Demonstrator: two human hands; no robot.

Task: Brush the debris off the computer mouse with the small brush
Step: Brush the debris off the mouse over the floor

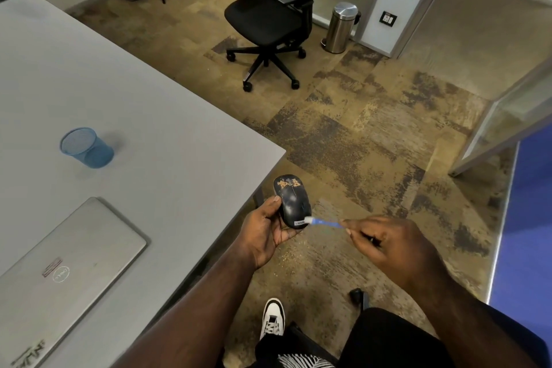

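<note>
A black computer mouse is held up over the floor, just off the table's corner, in my left hand. Orange-brown debris lies across its far end by the buttons and scroll wheel. My right hand pinches a small blue brush by its handle. The brush's white bristle tip touches the near end of the mouse, beside the white label there.
A grey table fills the left, carrying a closed silver laptop and a blue mesh pen cup. A black office chair and a steel pedal bin stand on the carpet beyond. A white shoe is below.
</note>
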